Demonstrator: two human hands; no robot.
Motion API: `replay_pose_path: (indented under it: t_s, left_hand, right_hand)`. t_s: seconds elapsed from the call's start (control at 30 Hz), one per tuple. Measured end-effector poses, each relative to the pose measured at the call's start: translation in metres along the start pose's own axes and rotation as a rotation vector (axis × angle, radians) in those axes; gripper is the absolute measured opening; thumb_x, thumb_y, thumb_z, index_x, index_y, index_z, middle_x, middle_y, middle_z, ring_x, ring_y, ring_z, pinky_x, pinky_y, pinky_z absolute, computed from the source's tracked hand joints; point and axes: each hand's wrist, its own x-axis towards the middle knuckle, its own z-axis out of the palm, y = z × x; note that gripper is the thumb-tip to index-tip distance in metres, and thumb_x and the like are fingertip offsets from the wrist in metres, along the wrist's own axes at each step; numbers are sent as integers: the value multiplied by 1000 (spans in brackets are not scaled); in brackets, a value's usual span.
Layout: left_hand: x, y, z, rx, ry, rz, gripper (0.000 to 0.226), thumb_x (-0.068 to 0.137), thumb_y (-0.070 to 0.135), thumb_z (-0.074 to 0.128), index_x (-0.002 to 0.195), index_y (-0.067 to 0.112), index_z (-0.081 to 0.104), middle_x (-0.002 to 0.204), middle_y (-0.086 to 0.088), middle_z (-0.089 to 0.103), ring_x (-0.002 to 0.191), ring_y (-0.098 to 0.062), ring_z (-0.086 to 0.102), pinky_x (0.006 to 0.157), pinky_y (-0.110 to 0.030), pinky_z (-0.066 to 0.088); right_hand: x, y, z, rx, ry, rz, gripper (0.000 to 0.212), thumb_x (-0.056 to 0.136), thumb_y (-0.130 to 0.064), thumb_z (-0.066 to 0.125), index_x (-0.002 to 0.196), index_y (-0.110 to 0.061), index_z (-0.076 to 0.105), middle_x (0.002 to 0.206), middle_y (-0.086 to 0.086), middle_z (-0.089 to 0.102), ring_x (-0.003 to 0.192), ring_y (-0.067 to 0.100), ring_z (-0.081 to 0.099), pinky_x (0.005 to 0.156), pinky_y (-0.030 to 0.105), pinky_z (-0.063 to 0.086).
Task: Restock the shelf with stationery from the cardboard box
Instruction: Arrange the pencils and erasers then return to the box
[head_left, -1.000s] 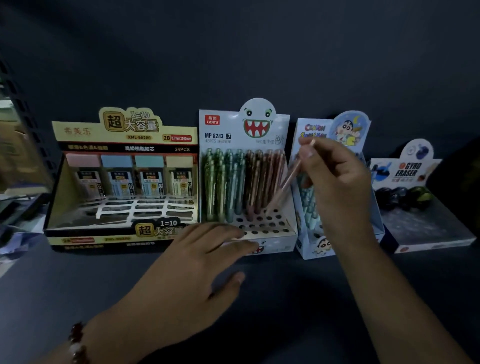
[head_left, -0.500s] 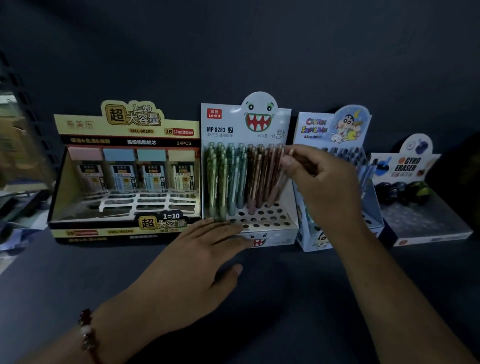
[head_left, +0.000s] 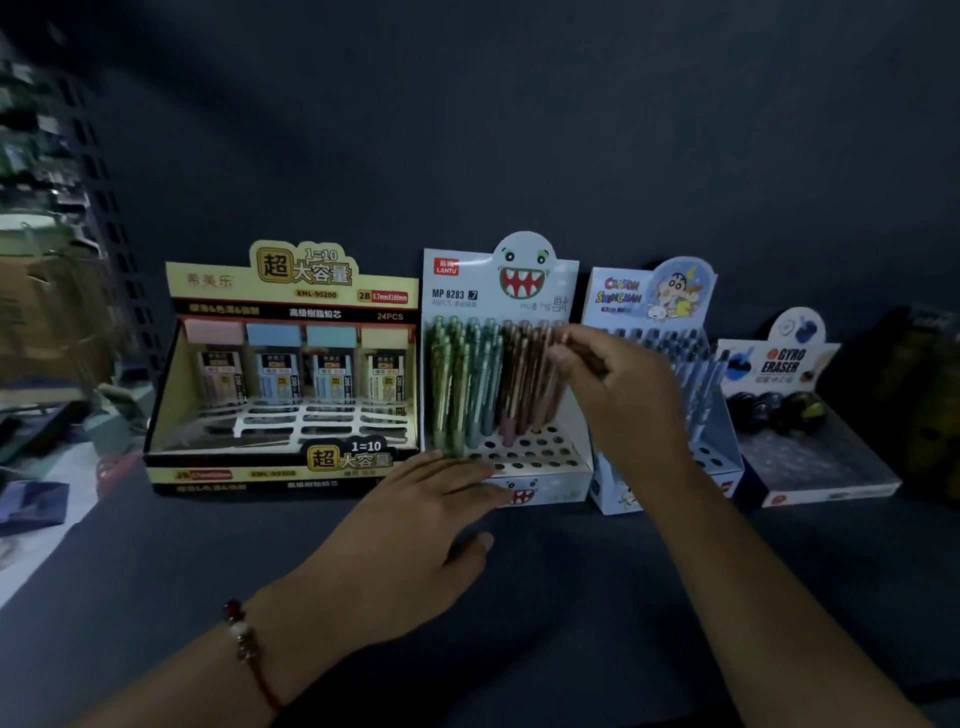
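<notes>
A white monster-face display box (head_left: 467, 291) stands on the dark shelf (head_left: 571, 613), holding green and pink mechanical pencils upright in its holes. My right hand (head_left: 628, 400) pinches the top of one pink pencil (head_left: 554, 408) at the right end of the pink row; the pencil stands nearly upright with its tip in the hole tray. My left hand (head_left: 415, 525) lies flat, its straight fingertips touching the box's front edge. Several front holes (head_left: 535, 454) hold nothing.
A yellow lead-refill display (head_left: 291, 280) stands left of the monster box. To its right are a cartoon pen display (head_left: 649, 296) and a gyro eraser tray (head_left: 779, 358). A blurred cardboard box (head_left: 47, 312) sits at the far left beside a perforated upright.
My right hand has lowered the pink pencil from a slant above the box down into the hole tray, beside the other pink ones. My left hand has stayed on the box front.
</notes>
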Motion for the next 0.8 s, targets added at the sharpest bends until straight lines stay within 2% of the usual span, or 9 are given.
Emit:
replay_pose_path:
  t_s: [0.13, 0.2, 0.27, 0.33, 0.53, 0.6, 0.67, 0.73, 0.8]
  left_hand:
    - [-1, 0, 0, -2, 8, 13, 56, 95, 55, 21, 149, 44, 28, 160, 22, 16, 145, 3, 7, 105, -8, -20]
    - [-1, 1, -2, -8, -5, 11, 54, 97, 54, 24, 150, 44, 26, 160, 23, 13, 145, 4, 4, 103, -7, -22]
    - [0, 0, -2, 7, -12, 31, 66, 88, 59, 12, 151, 45, 24, 160, 22, 12, 145, 4, 3, 101, -6, -24]
    - [-1, 0, -2, 10, -20, 39, 70, 85, 61, 8, 151, 44, 23, 161, 20, 10, 146, 2, 3, 102, -8, -23]
    - [-5, -5, 1, -10, 5, 67, 51, 100, 53, 27, 151, 45, 23, 161, 19, 11, 148, -3, 5, 101, -7, -21]
    - [-9, -5, -1, -60, 33, 75, 47, 103, 47, 35, 149, 45, 28, 159, 20, 18, 146, -3, 11, 100, -4, -16]
    - [-13, -3, -5, -97, 58, 75, 44, 103, 45, 39, 146, 46, 33, 154, 23, 25, 142, 0, 19, 105, -4, -2]
    - [-16, 1, -9, -151, 99, 68, 40, 101, 46, 41, 141, 48, 40, 145, 29, 35, 134, 7, 28, 106, -5, 15]
    - [-19, 8, -13, -222, 105, 53, 37, 97, 51, 39, 133, 53, 45, 134, 37, 40, 122, 18, 32, 96, 3, 21]
  right_hand:
    - [4, -1, 5, -35, -71, 51, 29, 96, -31, 60, 117, -12, 70, 104, 8, 73, 91, 22, 67, 82, 38, 54]
    - [9, 0, 7, -45, -81, 79, 23, 97, -27, 60, 95, -7, 71, 82, 13, 70, 73, 26, 64, 71, 41, 53]
    - [13, 1, 11, -82, -115, 106, 31, 96, -26, 60, 74, -4, 61, 63, 15, 59, 58, 28, 58, 62, 42, 49]
    - [17, 3, 14, -87, -136, 130, 36, 96, -26, 59, 70, -2, 56, 59, 17, 56, 55, 32, 57, 60, 40, 48]
    - [20, 1, 16, -148, -138, 118, 39, 97, -27, 57, 63, -9, 52, 57, 12, 54, 53, 26, 55, 59, 37, 47]
    - [17, 0, 15, -135, -142, 105, 36, 98, -28, 56, 72, -4, 60, 61, 15, 58, 56, 27, 57, 62, 42, 50]
    - [9, -2, 10, -54, -192, 156, 27, 97, -33, 57, 105, -10, 69, 86, 12, 69, 72, 26, 65, 73, 44, 55]
    - [-3, -5, -1, 38, -244, 216, 48, 96, -39, 57, 141, -26, 49, 120, 2, 66, 98, 20, 65, 86, 42, 55]
    - [-23, -7, -22, 52, -268, 218, 54, 97, -41, 56, 147, -34, 38, 132, -7, 57, 102, 8, 59, 88, 32, 52]
